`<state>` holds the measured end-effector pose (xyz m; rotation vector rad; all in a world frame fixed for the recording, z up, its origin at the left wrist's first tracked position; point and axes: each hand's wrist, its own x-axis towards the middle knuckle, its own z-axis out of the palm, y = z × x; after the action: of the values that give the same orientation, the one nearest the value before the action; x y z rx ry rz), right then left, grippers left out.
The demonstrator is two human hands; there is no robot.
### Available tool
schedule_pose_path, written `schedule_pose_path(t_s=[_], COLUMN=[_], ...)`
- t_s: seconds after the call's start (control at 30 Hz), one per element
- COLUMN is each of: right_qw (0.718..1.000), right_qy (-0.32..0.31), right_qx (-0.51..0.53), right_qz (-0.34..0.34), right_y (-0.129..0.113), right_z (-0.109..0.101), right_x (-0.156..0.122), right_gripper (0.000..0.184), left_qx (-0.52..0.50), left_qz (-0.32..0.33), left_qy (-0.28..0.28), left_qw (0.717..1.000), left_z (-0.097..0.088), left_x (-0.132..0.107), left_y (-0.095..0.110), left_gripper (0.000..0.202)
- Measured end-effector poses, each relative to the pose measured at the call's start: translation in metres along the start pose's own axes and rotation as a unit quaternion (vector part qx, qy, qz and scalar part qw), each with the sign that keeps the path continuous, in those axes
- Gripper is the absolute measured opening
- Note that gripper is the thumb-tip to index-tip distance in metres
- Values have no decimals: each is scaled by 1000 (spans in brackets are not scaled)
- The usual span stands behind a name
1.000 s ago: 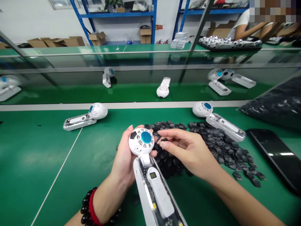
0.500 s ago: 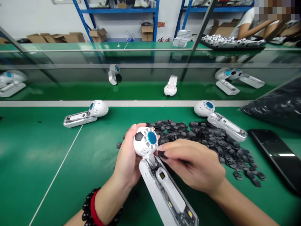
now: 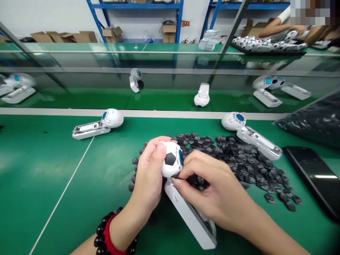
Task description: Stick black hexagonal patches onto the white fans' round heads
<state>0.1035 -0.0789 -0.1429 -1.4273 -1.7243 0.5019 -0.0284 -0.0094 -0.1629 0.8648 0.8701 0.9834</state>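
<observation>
Head view: at 12 o'clock on the back wall hangs a red sign [image 3: 185, 23], its writing too small to read. The fan [image 3: 171, 159] has a white ball head with a black pentagon patch, like a football. A blue hub shows at its edge, and a white handle runs toward 5 o'clock. It is held at centre over the green table [image 3: 39, 170]. The left hand [image 3: 148, 173], at 9 o'clock of the head, wraps it with curled fingers. The right hand [image 3: 212, 191], at 4 o'clock, pinches a small black piece [image 3: 176, 176] against the head's underside. A heap of black pieces [image 3: 239, 159] lies at 2 o'clock.
</observation>
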Motion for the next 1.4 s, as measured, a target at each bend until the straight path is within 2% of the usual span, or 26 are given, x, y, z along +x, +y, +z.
schedule_pose_path(t_s=[0.1, 0.2, 0.27, 0.33, 0.43, 0.53, 0.63, 0.7, 0.77, 0.83, 0.9, 1.0, 1.07, 1.13, 1.27, 1.4], right_qw=[998, 993, 988, 985, 982, 977, 980, 992, 996, 990, 991, 993, 986, 980, 962, 943], right_qy=[2, 5, -10, -54, -109, -122, -97, -48, 6, 49, 76, 95, 64, -8, -161, -218], right_qx=[0, 25, 65, 101, 137, 166, 164, 119, 46, -15, -32, -47, -93, -133, -186, -235], right_qz=[68, 117, 137, 128, 74, 56, 49, 0, -79, -134, -108, 45, 125, 148, 117, 86], right_y=[0, 5, 9, 14, 20, 25, 27, 28, 28, 30, 35, 50, 60, 65, 59, 51], right_z=[-2, -5, -7, -10, -13, -12, -5, 2, 8, 10, 9, -3, -16, -29, -42, -38], right_x=[-1, 0, 2, 4, 7, 7, 5, 4, 3, 4, 7, 12, 14, 14, 11, 8], right_gripper=[20, 27, 45, 65, 70, 72, 81, 74, 48, 33, 34, 34, 26, 19, 11, 18], left_qx=[34, 45, 57, 82, 103, 76, 22, -13, -38, -60, -70, -54, -44, -46, -52, -38], left_qz=[-11, -55, -70, -64, -51, -62, -81, -83, -95, -120, -153, -178, -165, -140, -119, -131], left_qy=[-28, -65, -91, -112, -125, -94, -63, -34, -1, 24, 37, 60, 73, 75, 69, 58], left_qw=[999, 995, 992, 988, 985, 991, 994, 996, 995, 991, 985, 981, 983, 986, 989, 989], left_z=[-1, -2, -2, -2, -1, 1, 4, 6, 9, 11, 14, 14, 12, 7, 1, 4], left_x=[0, 1, 1, 1, 0, -3, -5, -6, -5, -4, -1, 4, 8, 12, 15, 12], left_y=[-1, -1, -1, -1, -2, -2, 1, 3, 5, 7, 9, 14, 18, 22, 25, 23], left_gripper=[38, 43, 42, 39, 38, 39, 44, 45, 41, 33, 27, 27, 27, 28, 28, 28])
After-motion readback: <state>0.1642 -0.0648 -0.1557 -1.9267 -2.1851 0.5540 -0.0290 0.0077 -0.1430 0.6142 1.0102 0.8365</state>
